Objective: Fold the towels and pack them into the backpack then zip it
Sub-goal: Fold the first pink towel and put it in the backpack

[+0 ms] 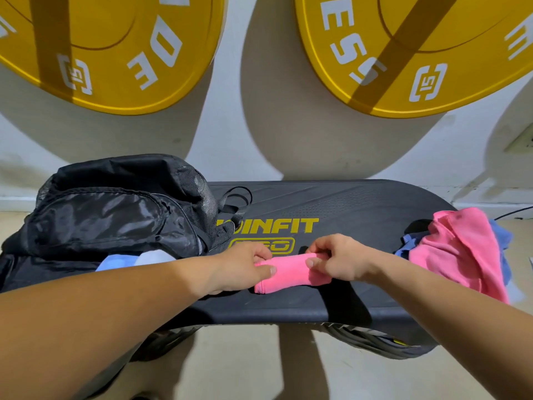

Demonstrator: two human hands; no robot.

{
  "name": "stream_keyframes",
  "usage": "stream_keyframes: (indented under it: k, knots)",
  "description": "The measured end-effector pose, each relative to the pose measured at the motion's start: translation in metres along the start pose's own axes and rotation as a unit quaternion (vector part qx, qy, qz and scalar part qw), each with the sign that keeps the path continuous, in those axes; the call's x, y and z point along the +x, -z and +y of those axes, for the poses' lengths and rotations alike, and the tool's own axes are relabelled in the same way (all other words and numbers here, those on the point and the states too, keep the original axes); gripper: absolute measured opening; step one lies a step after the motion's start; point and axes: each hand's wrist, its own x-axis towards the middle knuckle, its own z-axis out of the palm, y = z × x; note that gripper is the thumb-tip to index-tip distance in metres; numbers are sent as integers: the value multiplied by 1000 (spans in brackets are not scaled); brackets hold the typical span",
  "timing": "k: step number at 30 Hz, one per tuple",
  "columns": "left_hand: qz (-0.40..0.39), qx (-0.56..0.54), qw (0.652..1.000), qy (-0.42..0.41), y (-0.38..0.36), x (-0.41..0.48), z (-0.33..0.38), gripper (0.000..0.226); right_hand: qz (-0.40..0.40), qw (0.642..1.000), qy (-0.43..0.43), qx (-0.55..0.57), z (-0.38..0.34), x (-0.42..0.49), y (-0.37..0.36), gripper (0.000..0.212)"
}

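Observation:
A small folded pink towel lies on the black step platform, in the middle near the front edge. My left hand pinches its left end and my right hand pinches its right end. The black backpack lies on the platform's left side with its opening toward me, and pale blue cloth shows inside it. At the right end sits a loose heap of a pink towel over a blue towel.
Two large yellow weight plates lean against the white wall behind the platform. A black cable runs along the floor at the right. Beige floor lies in front of the platform.

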Motion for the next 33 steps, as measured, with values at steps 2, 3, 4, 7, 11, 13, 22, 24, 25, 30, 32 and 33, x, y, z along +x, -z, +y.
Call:
stream_keyframes:
  k: [2, 3, 4, 7, 11, 13, 22, 24, 25, 30, 32, 33]
  knots:
    - [-33, 20, 999, -4, 2, -4, 1, 31, -37, 999, 5, -11, 0, -3, 1, 21]
    - [-48, 37, 998, -12, 1, -6, 2, 30, -54, 998, 10, -23, 0, -4, 2, 23]
    - [-60, 64, 996, -24, 0, -7, 3, 28, -65, 997, 16, -46, 1, -6, 2, 26]
    - [-70, 159, 982, -76, -2, -10, 4, 30, -73, 988, 46, -125, 2, -10, 4, 35]
    - [-55, 211, 966, -141, -11, -23, 12, 32, -52, 984, 99, -141, -1, -23, -5, 35]
    - [-50, 214, 968, -124, -11, -30, 20, 31, -42, 983, 109, -144, -6, -28, -9, 34]
    - [-29, 100, 992, -77, 79, -96, 49, 57, -27, 991, 128, 27, -90, -32, 11, 17]
    - [13, 73, 994, -82, 104, -128, 38, 53, -12, 985, 160, 65, -125, -26, 5, 18]
    - [46, 51, 995, -74, 115, -147, 26, 46, -8, 980, 180, 84, -143, -22, -1, 17]
    - [212, -123, 969, 4, 139, -232, -51, 31, 96, 953, 285, 34, -225, 0, -48, 28]
    - [282, -175, 942, 45, 141, -254, -86, 30, 157, 932, 319, -71, -247, 8, -65, 37]
    - [314, -194, 927, 64, 140, -263, -101, 28, 170, 922, 331, -112, -255, 12, -71, 39]
